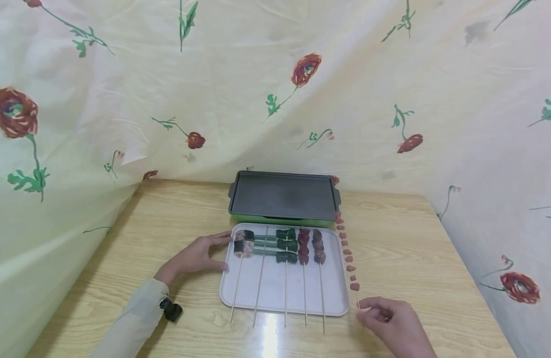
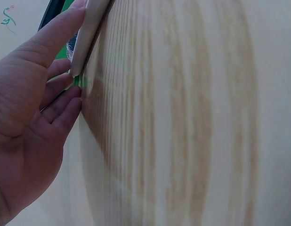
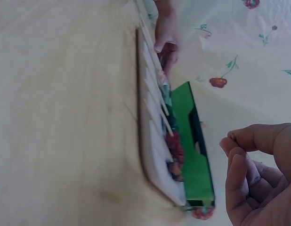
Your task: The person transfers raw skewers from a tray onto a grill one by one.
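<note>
My left hand (image 1: 202, 254) spreads along the left rim of a white tray (image 1: 275, 293), fingers loosely bent. Thumb and fingertips touch the rim in the left wrist view, where that hand (image 2: 37, 103) fills the left side. Near the tray's front right corner, my right hand (image 1: 393, 320) pinches the end of a skewer of small red pieces (image 1: 349, 258). This skewer runs beside the tray's right edge, overlapping the griddle's corner. Seen from the right wrist, thumb and index finger of the right hand (image 3: 263, 174) meet at their tips; the skewer cannot be made out there.
On the tray lie several skewers: dark-and-pale chunks (image 1: 244, 243), green stalks (image 1: 264, 244), dark green pieces (image 1: 286, 246), red chunks (image 1: 304, 246) and brown chunks (image 1: 318, 247). Their sticks overhang the front rim. Behind stands a black griddle (image 1: 284, 194) with a green base. Flowered cloth (image 1: 239, 89) hangs around the wooden table (image 1: 400, 248).
</note>
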`<state>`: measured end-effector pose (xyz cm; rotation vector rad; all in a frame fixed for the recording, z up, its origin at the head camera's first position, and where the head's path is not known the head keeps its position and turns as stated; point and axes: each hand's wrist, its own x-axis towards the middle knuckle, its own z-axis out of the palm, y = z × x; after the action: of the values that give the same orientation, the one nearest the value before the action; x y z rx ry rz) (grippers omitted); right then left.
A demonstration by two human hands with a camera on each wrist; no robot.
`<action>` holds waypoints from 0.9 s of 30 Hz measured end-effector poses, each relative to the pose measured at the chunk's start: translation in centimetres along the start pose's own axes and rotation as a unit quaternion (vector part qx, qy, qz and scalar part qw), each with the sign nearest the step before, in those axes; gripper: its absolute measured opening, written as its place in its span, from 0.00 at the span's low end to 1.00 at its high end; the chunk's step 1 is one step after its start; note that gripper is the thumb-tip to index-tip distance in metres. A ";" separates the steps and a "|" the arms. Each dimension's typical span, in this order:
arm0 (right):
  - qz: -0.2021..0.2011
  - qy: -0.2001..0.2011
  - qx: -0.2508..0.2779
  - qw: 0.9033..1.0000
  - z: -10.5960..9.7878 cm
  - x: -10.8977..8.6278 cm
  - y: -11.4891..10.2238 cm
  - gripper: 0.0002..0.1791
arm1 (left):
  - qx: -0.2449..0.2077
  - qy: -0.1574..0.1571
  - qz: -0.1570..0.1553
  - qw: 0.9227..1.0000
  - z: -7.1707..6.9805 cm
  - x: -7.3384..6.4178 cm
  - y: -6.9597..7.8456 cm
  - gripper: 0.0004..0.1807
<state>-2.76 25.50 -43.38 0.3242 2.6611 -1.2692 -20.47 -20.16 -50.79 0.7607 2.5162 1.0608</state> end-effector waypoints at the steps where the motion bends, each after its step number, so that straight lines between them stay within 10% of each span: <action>1: -0.006 0.004 -0.004 1.000 -0.2 0.1 -0.3 0.12 | 0.000 0.000 0.001 1.000 0.0 0.0 0.0 0.50; 14: -0.111 0.034 -0.005 0.993 -2.2 3.4 -3.4 0.15 | 0.000 0.000 0.001 1.000 -0.1 -0.1 0.1 0.50; 27: -0.103 0.028 -0.015 0.994 -2.4 8.9 -5.0 0.18 | 0.004 0.002 -0.001 1.000 -0.1 -0.1 0.3 0.50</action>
<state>-12.85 25.39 -40.40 0.0823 2.8187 -1.2916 -20.34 -20.12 -50.54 0.7587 2.5248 1.0529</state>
